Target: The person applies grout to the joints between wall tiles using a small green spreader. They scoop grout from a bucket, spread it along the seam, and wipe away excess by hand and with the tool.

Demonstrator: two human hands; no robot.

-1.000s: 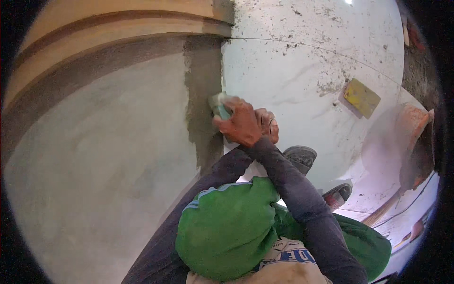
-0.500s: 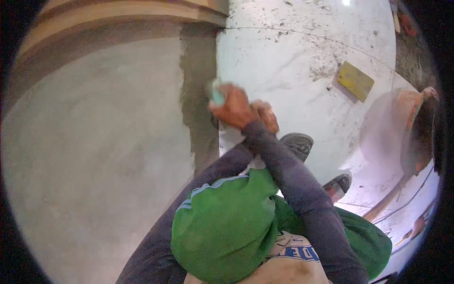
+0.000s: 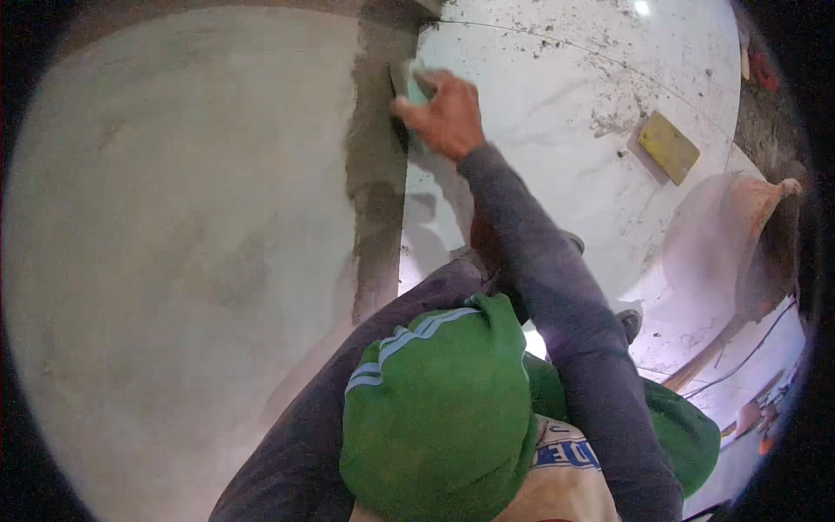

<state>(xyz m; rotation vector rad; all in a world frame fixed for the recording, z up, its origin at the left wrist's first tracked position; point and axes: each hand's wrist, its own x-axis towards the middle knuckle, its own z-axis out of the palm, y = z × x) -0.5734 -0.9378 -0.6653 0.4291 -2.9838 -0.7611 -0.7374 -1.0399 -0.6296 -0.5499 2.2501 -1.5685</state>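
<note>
Pale-green sponge (image 3: 410,83) sits clamped under the right hand (image 3: 444,113), fingers closed over it, pressed where the wet grey mortar strip (image 3: 376,174) meets the white tile (image 3: 557,113). Its long axis follows the joint, pointing away from the person. No left hand is seen.

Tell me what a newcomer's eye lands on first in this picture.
First, the right hand pressing a pale green sponge against the dark wet mortar strip between the grey wall and the white tile floor, top centre. Then the yellow sponge on the tiles at right, and the orange pan near the right edge.
</note>
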